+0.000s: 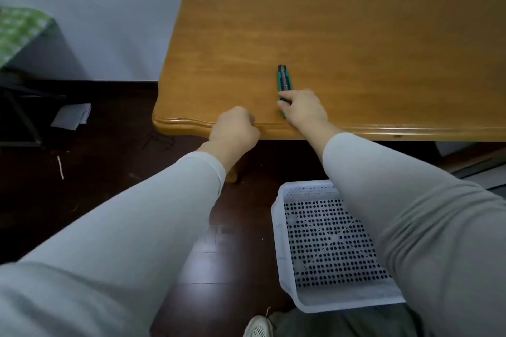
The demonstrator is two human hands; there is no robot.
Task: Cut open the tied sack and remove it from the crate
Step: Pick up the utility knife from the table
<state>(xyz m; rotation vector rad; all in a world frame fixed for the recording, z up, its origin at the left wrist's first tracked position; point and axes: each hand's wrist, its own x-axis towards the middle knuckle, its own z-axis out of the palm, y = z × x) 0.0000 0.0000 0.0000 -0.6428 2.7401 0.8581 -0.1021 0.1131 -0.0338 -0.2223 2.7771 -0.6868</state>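
A dark wooden floor (241, 254) is seen beneath a brown wooden table (356, 35) set against a pale wall. A green and black utility knife (284, 79) lies near the table's front edge, its near end touched by the fingers of the right hand (302, 109), not yet closed around it. The left hand (235, 128) is curled into a fist at the front edge. A white perforated crate (323, 249) stands on the floor below, with no sack seen in it.
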